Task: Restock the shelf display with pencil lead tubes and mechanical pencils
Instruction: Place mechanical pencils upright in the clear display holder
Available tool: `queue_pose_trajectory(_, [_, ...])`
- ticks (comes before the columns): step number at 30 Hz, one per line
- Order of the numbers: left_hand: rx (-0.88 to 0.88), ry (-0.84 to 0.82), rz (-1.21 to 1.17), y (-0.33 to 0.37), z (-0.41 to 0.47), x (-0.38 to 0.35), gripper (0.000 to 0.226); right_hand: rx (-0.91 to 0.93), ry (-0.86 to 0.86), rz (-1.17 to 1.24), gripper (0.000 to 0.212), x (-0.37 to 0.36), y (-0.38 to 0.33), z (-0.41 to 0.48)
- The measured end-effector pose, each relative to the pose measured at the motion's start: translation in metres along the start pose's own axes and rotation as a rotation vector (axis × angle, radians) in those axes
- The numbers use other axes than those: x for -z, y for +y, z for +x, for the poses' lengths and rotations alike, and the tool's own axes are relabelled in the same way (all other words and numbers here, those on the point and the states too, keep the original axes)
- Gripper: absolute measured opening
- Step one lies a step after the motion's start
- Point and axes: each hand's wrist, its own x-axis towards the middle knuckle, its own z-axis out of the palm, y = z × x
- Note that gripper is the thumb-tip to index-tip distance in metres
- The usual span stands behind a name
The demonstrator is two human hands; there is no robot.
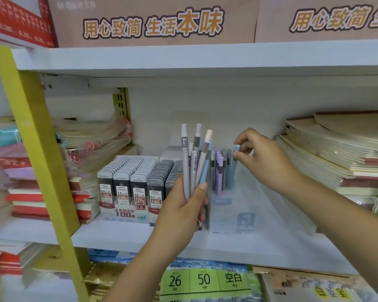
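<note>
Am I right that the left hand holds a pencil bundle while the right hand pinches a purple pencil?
Not quite: in the head view the right hand pinches a light blue pencil, not purple; the left hand does hold the pencil bundle.

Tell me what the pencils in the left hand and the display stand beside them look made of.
Held pencils: probably plastic, matte; pastel barrels show no glare. Display stand: seemingly clear plastic; the white shelf shows through its walls.

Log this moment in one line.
step: restocking pencils | left hand: holds pencil bundle | right hand: pinches blue pencil top in clear holder | lead tubes: racked at left
</note>
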Motion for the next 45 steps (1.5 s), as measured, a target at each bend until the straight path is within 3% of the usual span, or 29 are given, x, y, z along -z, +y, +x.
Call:
queue_pose_trajectory(5, [0.055,-0.014,-0.010,0.000,0.000,-0.001,0.018,0.008,-0.051,-0.069,0.020,-0.004,0.003,0.000])
queue_pose_trajectory(9, [0.119,-0.031,-0.096,0.004,-0.001,-0.001,0.026,0.005,-0.087,-0.284,0.015,-0.008,0.001,0.001])
queue_pose_trajectory(11, [0.135,-0.036,-0.126,0.005,-0.002,0.001,0.029,0.014,-0.001,-0.261,0.015,-0.003,-0.007,-0.001])
queue_pose_trajectory(13, [0.140,-0.047,-0.155,0.007,-0.001,0.001,0.030,-0.010,0.113,-0.038,0.013,0.004,-0.022,-0.008])
queue_pose_trajectory(14, [0.137,-0.055,-0.164,0.008,0.000,0.001,0.029,-0.059,0.090,0.154,0.013,0.008,-0.032,-0.013])
queue_pose_trajectory(17, [0.118,-0.078,-0.142,0.008,0.003,-0.001,0.027,-0.220,-0.180,0.678,0.011,0.011,-0.060,-0.027])
queue_pose_trajectory(19, [0.106,-0.080,-0.116,0.007,0.003,-0.004,0.026,-0.255,-0.216,0.757,0.016,0.010,-0.066,-0.030])
queue_pose_trajectory(25, [0.083,-0.014,-0.151,0.001,0.004,-0.009,0.021,-0.380,-0.035,0.901,0.013,0.023,-0.053,-0.021])
queue_pose_trajectory(30, [0.080,0.029,-0.150,-0.002,0.008,-0.008,0.012,-0.249,0.152,0.689,0.028,0.031,-0.034,-0.013])
queue_pose_trajectory(37, [0.063,0.014,-0.162,-0.006,0.006,-0.006,0.011,-0.038,0.092,0.213,0.038,0.018,-0.014,-0.016])
queue_pose_trajectory(45, [0.048,0.000,-0.150,-0.008,0.006,-0.003,0.011,0.074,-0.001,0.003,0.034,-0.004,-0.005,-0.022])
